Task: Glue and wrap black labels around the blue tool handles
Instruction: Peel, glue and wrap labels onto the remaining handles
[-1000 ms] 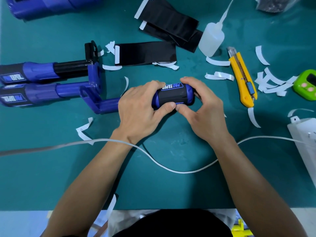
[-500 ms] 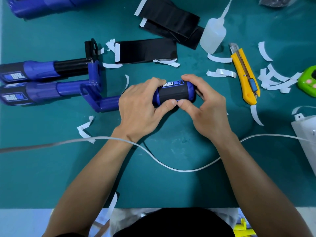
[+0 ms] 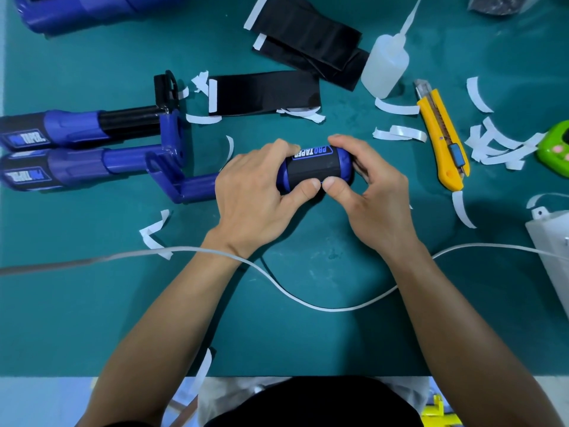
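At the middle of the green mat lies a blue tool handle (image 3: 345, 161) with a black label (image 3: 314, 171) wrapped round it, "PRO TAPER" facing up. My left hand (image 3: 255, 192) grips its left part, thumb pressing the label's near edge. My right hand (image 3: 375, 192) curls round its right end, its thumb meeting the left thumb on the label. The tool's blue frame (image 3: 172, 177) sticks out leftward. Two more labelled blue tools (image 3: 74, 131) (image 3: 61, 177) lie at the left. Loose black labels (image 3: 264, 94) (image 3: 308, 29) lie beyond, next to a glue bottle (image 3: 385, 63).
A yellow utility knife (image 3: 443, 140) lies to the right, with several white backing strips (image 3: 498, 143) scattered around. A green device (image 3: 557, 149) and a white box (image 3: 554, 248) sit at the right edge. A white cable (image 3: 292, 294) crosses the mat under my forearms. Another blue tool (image 3: 92, 10) lies far left.
The handle has rolled slightly, so the label's printed edge sits a little further from me. Both thumbs stay pressed on the label's near edge.
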